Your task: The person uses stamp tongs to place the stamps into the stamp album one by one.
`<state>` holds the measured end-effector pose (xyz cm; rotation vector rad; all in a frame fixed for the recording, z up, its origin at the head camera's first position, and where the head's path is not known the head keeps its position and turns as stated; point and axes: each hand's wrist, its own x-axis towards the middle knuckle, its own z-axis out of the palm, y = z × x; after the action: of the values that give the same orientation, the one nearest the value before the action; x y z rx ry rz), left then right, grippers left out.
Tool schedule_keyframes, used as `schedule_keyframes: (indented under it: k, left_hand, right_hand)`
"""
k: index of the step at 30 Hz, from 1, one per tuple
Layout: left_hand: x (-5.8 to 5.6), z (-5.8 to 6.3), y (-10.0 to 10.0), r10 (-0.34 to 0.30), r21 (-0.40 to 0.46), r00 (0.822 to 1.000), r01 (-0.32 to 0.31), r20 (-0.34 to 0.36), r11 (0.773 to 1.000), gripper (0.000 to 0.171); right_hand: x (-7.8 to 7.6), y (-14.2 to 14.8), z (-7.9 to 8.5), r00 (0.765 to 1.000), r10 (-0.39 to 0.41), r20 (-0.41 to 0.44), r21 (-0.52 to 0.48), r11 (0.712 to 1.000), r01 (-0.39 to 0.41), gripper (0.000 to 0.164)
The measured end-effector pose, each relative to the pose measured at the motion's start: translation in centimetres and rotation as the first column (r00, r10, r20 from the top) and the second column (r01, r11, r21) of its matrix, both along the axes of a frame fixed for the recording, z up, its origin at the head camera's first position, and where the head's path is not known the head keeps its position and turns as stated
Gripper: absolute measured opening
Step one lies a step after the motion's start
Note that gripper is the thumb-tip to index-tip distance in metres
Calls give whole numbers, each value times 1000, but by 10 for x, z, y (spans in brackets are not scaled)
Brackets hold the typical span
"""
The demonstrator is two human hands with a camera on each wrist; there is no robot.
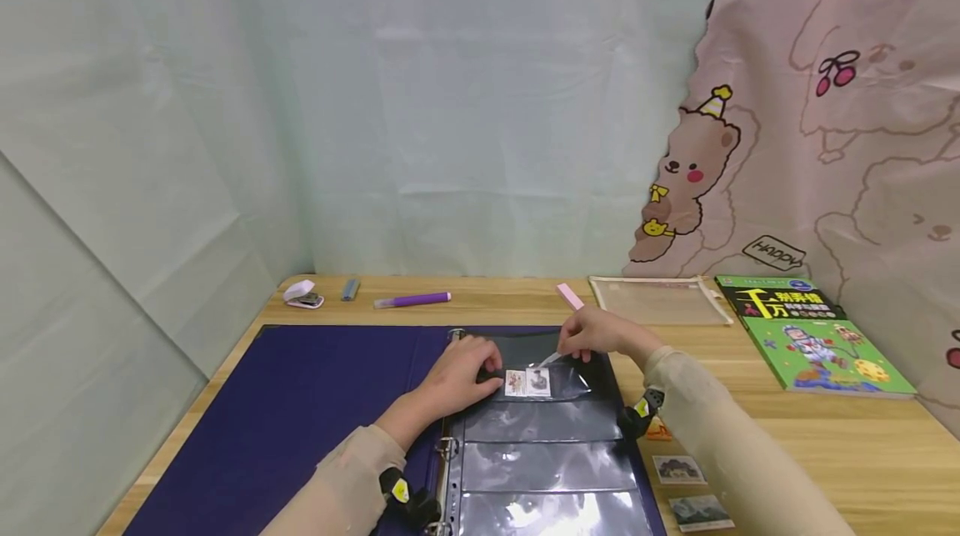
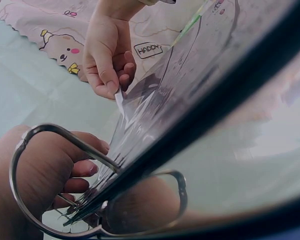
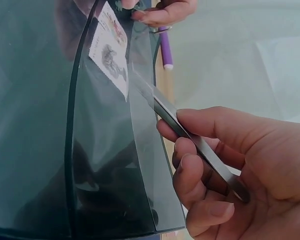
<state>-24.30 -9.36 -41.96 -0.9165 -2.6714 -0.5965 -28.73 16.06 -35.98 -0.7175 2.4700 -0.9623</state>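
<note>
R hand (image 1: 592,332) is kept snug round metal tweezers (image 3: 211,156), pinched betw thumb + fingers; tips are aimed at the top edge of the R-most stamp (image 1: 538,384), tho contact can't be confirmed. That one's tucked beside another stamp (image 1: 515,383) in the top pocket of a blk pocket pg (image 1: 547,468), which is ringed into a navy binder (image 1: 330,403). L hand (image 1: 461,373) is rested on the pg just L of them, fingers loosely bent, thumb apart. Purple pen (image 1: 420,299) can be seen behind.

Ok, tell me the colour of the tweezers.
The tweezers are silvery grey, shown best in the right wrist view.
</note>
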Motion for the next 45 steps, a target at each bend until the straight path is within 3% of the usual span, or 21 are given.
schedule_keyframes:
  k: [14,22,45]
  left_hand:
    - [-1,-1,1,3,3,1000,-3,-9,1000,17]
    - [1,-1,1,-4,7,1000,4,3,1000,17]
    - [1,0,0,1,7,1000,-1,9,1000,18]
  right_hand:
    - [0,2,5,1000,4,1,6,1000,-4,11]
    - [-3,0,2,999,45,-1,-21,999,-45,11]
    - [6,28,21,998,-43,-43,-29,999,41,22]
